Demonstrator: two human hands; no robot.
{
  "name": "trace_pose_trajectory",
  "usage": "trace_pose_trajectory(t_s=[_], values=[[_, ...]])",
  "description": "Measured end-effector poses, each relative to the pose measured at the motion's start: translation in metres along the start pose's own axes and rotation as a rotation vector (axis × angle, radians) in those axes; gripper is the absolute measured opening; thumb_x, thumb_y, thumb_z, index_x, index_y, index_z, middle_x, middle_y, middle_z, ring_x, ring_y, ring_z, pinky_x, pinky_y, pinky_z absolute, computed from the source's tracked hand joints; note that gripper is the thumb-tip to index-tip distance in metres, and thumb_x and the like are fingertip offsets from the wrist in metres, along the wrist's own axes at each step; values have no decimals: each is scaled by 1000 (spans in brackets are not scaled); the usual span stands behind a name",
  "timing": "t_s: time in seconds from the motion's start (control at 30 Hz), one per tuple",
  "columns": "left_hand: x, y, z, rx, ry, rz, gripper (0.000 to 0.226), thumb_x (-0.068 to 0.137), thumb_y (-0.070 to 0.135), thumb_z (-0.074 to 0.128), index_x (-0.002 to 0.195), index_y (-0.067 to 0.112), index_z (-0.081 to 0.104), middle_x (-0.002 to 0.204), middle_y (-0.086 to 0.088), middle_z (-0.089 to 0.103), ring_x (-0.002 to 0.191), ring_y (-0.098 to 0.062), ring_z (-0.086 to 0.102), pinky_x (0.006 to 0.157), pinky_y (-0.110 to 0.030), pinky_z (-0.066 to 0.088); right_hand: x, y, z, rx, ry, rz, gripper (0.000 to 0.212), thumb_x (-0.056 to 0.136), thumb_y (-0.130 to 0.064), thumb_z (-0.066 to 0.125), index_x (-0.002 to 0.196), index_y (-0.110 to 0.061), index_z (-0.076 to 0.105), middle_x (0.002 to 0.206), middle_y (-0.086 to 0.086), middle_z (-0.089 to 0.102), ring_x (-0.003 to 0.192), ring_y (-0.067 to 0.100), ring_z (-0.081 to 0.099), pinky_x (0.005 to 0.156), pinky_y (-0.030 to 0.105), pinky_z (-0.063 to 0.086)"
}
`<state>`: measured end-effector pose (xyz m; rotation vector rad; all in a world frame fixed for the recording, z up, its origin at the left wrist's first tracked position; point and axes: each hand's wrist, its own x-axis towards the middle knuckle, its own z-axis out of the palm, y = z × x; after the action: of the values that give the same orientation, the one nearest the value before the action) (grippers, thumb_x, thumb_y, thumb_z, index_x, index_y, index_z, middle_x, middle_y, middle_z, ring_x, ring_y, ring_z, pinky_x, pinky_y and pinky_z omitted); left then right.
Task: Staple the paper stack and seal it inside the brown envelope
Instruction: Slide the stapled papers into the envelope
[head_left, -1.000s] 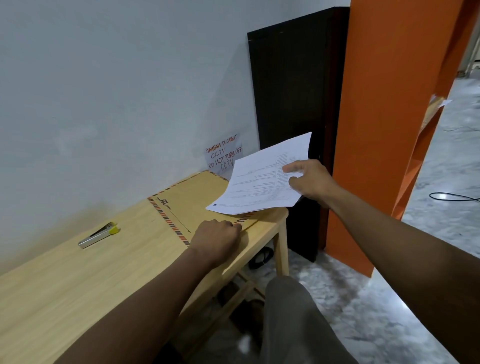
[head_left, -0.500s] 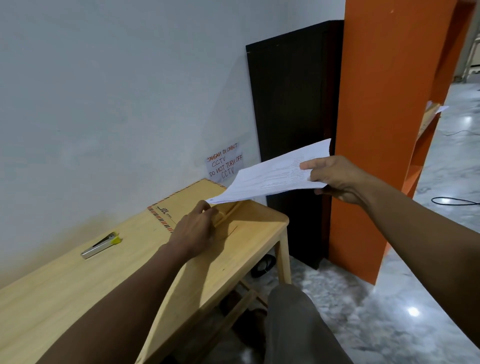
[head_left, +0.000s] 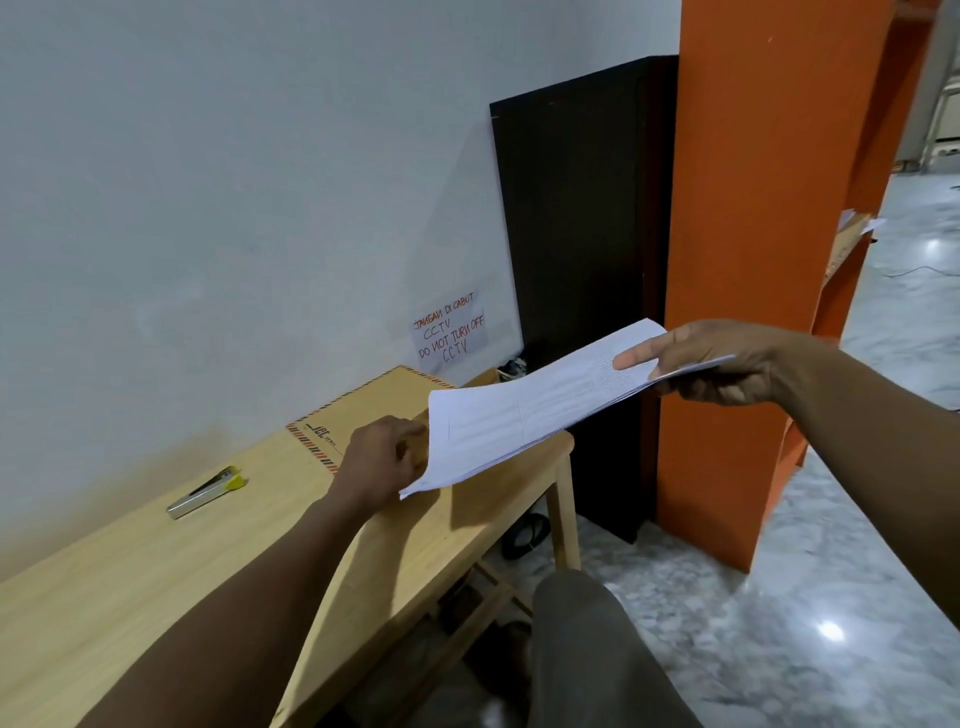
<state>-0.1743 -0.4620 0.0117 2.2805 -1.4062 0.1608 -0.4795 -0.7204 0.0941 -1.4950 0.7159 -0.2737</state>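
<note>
My right hand (head_left: 711, 364) pinches the white paper stack (head_left: 524, 415) at its far end and holds it tilted above the right end of the wooden table (head_left: 156, 571). The stack's low corner reaches my left hand (head_left: 382, 460). That hand grips the near edge of the brown envelope (head_left: 363, 410), which lies flat by the wall with a striped border. The envelope's opening is hidden behind my hand and the papers. A silver stapler (head_left: 205, 492) with a yellow tip lies on the table to the left, apart from both hands.
A white wall with a taped CCTV note (head_left: 449, 332) runs behind the table. A dark panel (head_left: 582, 260) and an orange shelf unit (head_left: 763, 234) stand to the right. Grey marble floor (head_left: 831, 597) lies below, and my knee (head_left: 587, 649) is under the table edge.
The right hand has swung the papers' loose end down and left, until it meets the left hand at the envelope. The left hand moved from the table's front edge onto the envelope's near edge.
</note>
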Motion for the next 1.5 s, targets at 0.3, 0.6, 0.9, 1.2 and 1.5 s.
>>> trace_pose_trajectory(t_s=[0.3, 0.6, 0.9, 1.2, 1.5], values=[[-6, -3, -2, 1, -65, -21, 57, 79, 16, 75, 135, 15, 63, 137, -5, 63, 121, -30, 59, 97, -37, 46, 6, 10, -7, -19, -43, 37, 28, 90, 8, 58, 106, -1, 79, 113, 27, 65, 62, 15, 63, 37, 12, 45], [-6, 17, 0, 263, -80, 90, 65, 90, 35, 65, 149, 21, 42, 153, -2, 41, 105, -32, 64, 78, -37, 54, -6, -8, 0, -41, -6, -7, 34, 85, 10, 62, 115, 3, 73, 118, 25, 65, 55, 11, 65, 36, 14, 45], [4, 34, 15, 418, 31, 140, 47, 96, 27, 63, 142, 18, 54, 140, -7, 57, 105, -26, 63, 73, -30, 55, -26, -21, -15, 20, 67, -17, 29, 94, 8, 54, 118, 2, 70, 121, 19, 66, 51, 13, 68, 40, 16, 52], [1, 37, 4, 438, 32, 103, 58, 97, 24, 62, 150, 17, 38, 153, -5, 40, 112, -29, 61, 69, -37, 56, -24, -16, -11, 94, 183, -69, 29, 95, 9, 55, 117, -2, 71, 110, 15, 70, 55, 11, 73, 40, 16, 52], [-1, 21, 11, 186, -18, 146, 64, 92, 14, 65, 151, 16, 40, 151, -3, 41, 119, -29, 56, 89, -37, 52, 6, 1, 12, 136, 247, -174, 27, 94, 10, 55, 105, -6, 75, 125, 11, 69, 110, 31, 70, 88, 38, 62]])
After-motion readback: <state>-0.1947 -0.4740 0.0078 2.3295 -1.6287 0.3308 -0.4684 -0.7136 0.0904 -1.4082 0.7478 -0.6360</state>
